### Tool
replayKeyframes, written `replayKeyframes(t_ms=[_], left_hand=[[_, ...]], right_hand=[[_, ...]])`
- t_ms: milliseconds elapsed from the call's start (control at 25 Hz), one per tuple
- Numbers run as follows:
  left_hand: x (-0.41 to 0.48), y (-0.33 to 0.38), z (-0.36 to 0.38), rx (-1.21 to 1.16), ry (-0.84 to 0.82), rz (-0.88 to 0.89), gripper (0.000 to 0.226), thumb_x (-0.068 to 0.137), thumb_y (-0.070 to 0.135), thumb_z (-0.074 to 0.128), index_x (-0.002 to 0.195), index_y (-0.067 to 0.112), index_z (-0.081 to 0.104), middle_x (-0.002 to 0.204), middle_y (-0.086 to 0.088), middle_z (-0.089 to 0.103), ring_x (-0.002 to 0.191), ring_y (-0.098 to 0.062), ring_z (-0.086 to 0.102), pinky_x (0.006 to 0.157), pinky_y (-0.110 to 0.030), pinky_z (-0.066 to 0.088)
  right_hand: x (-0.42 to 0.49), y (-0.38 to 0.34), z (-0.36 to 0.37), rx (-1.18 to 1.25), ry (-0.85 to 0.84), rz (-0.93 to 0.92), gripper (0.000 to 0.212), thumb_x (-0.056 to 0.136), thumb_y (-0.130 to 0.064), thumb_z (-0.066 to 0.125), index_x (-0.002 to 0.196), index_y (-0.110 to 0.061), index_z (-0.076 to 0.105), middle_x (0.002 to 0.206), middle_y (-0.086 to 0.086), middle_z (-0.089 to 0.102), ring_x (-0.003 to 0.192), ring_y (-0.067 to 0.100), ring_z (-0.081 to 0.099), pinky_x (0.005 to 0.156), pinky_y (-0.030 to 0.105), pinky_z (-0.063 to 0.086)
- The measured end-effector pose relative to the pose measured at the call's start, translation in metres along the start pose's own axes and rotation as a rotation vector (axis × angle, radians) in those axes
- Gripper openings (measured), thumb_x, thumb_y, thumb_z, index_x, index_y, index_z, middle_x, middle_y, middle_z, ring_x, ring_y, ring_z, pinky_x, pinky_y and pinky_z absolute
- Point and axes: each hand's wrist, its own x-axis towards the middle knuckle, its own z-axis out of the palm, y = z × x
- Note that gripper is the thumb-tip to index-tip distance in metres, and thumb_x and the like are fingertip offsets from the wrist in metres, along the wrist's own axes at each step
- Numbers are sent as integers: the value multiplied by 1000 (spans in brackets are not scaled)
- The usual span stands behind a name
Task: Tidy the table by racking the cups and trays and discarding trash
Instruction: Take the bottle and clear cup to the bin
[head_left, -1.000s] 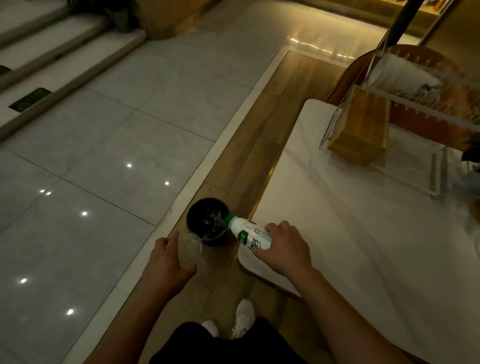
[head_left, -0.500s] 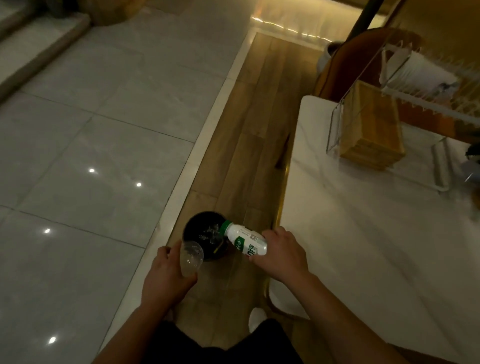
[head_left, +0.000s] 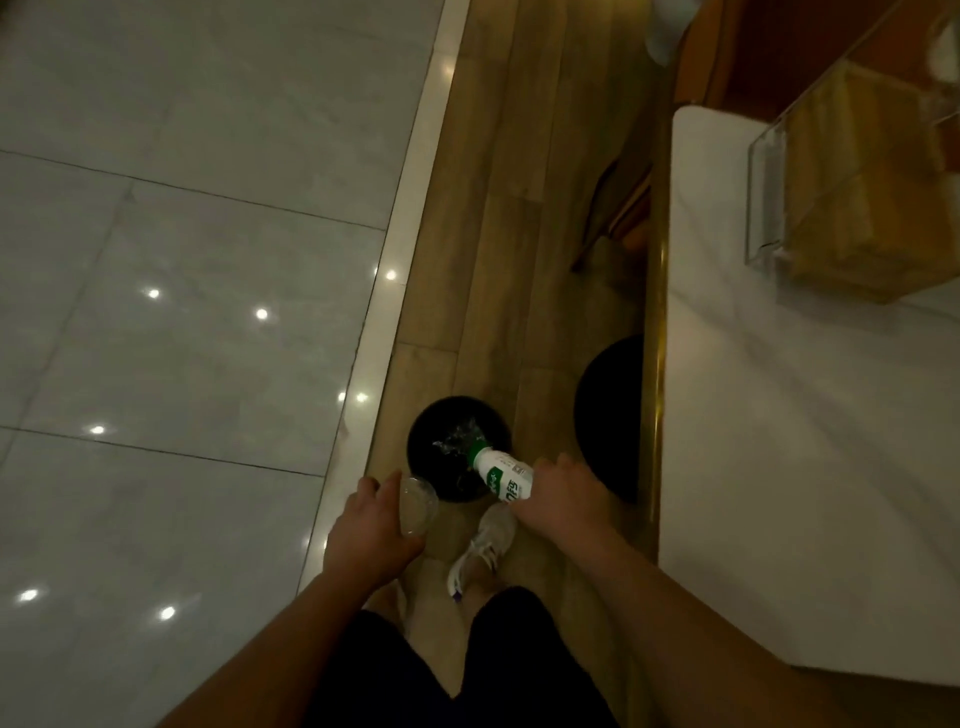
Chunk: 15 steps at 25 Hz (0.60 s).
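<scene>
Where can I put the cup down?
The white table is bare from its gold edge to the clear rack at the far corner. Crowded over the black bin: left hand holding cup, right hand holding bottle.

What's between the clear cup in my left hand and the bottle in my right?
Head view: only the black bin, its near side, on the floor below, shows between the clear cup and the bottle.

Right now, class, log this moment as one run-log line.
left hand: holds clear plastic cup | right hand: holds white bottle, green cap over black bin | stage: discarding trash
</scene>
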Motion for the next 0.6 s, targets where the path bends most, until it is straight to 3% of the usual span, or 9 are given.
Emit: replayKeyframes(t_ms=[240,480,600], left_hand=[[86,3,45,70,-83,-88,89,71,50,69,148,23,32,132,-8,46,114,-27,54,82,-37,54],[202,-6,102,155,-133,-9,82,68,45,72,140,22,40,125,-10,51,107,-31,57,81,-41,55],[243,-13,124,256,-169,28,81,69,45,71,138,19,38,125,-12,47,105,-31,57,74,-39,53]], right_hand=[[95,-3,57,72,-169,123,64,77,-54,68,127,-18,50,123,11,52,109,28,55,73,33,45],[189,0,115,170,-182,274,65,77,-53,69,128,-18,50,124,12,50,108,29,56,80,38,51],[222,-3,144,185,-202,313,64,78,-53,69,129,-17,51,126,12,49,109,29,55,84,41,53]])
